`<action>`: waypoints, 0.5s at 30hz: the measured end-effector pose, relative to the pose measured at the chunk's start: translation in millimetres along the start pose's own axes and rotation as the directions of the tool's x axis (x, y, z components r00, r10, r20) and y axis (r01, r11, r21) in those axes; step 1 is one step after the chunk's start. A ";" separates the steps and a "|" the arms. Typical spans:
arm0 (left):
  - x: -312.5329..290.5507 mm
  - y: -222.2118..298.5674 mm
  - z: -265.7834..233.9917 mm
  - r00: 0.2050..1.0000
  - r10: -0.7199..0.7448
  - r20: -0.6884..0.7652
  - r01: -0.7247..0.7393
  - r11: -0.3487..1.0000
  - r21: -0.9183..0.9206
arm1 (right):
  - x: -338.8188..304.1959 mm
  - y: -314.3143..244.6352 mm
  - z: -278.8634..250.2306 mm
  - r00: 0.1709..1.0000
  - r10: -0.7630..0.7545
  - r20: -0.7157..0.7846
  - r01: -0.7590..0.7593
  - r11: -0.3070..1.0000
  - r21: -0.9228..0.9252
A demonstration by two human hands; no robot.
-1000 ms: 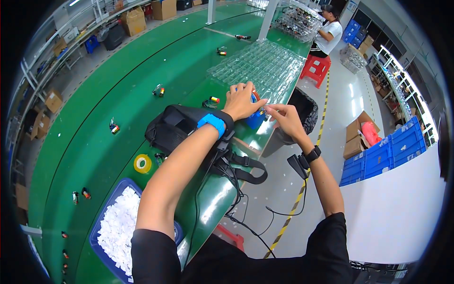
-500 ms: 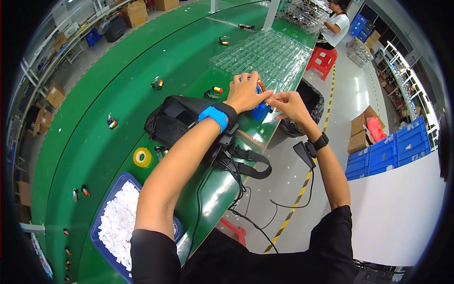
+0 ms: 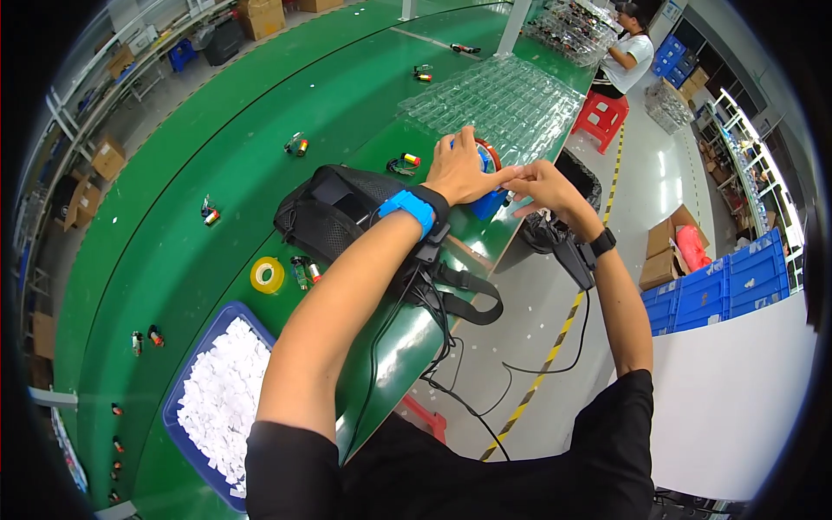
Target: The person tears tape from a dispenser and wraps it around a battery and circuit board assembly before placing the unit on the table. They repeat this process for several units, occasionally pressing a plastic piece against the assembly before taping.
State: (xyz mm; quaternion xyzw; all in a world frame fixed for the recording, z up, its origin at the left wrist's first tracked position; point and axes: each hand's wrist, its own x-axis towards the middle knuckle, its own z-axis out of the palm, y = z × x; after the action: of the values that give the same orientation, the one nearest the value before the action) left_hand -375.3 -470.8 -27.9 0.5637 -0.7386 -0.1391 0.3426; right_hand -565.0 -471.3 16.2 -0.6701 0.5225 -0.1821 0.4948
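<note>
My left hand lies over a blue tape dispenser near the bench's right edge, its fingers around the far side. A reddish-brown tape roll shows beside those fingers. My right hand is closed in a pinch at the dispenser's right side, its fingertips close to my left thumb. Whatever is between them is too small or hidden to make out. Left of the dispenser lies a small wired part with a red and yellow cylinder. A black mesh bag sits below my left wrist.
A blue bin of white paper pieces and a yellow tape roll lie left of my left arm. Clear plastic trays cover the bench beyond my hands. A lined trash bin stands at the edge. A person sits farther off.
The whole view has shifted slightly. My right hand's fingertips remain by the left thumb, while the black device hanging at my right wrist has swung closer to the forearm.
</note>
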 end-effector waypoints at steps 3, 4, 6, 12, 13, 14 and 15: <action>1.9 3.8 0.5 0.996 -0.082 0.040 0.084 0.994 -0.070 | -14.2 0.9 4.6 0.999 0.029 -0.044 -0.026 0.998 0.058; 2.0 1.9 -0.5 0.996 -0.085 0.040 0.088 0.994 -0.067 | -17.0 2.3 5.5 0.997 0.048 -0.068 -0.042 0.995 0.088; 3.4 -0.2 -2.4 0.992 -0.121 0.040 0.125 0.984 -0.129 | -18.5 10.8 4.4 0.998 0.041 -0.055 -0.033 0.990 0.136; 5.8 -1.6 -3.0 0.987 -0.144 0.068 0.153 0.976 -0.158 | -35.6 36.5 13.1 0.998 0.044 -0.054 -0.024 0.948 0.319; 4.4 -2.4 -2.6 0.991 -0.122 0.055 0.129 0.983 -0.132 | -37.1 38.4 15.7 0.998 0.045 -0.052 -0.026 0.946 0.322; 3.0 -3.2 -1.9 0.994 -0.101 0.043 0.105 0.989 -0.107 | -38.5 40.1 18.4 0.998 0.047 -0.053 -0.026 0.940 0.340; 1.4 -4.2 -1.1 0.996 -0.080 0.031 0.082 0.993 -0.081 | -39.5 42.0 20.7 0.997 0.049 -0.052 -0.027 0.934 0.357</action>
State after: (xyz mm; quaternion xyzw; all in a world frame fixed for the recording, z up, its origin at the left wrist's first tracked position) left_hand -371.6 -473.2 -29.1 0.5766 -0.7135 -0.1911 0.3492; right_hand -586.3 -425.3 -18.1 -0.5535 0.5085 -0.2842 0.5953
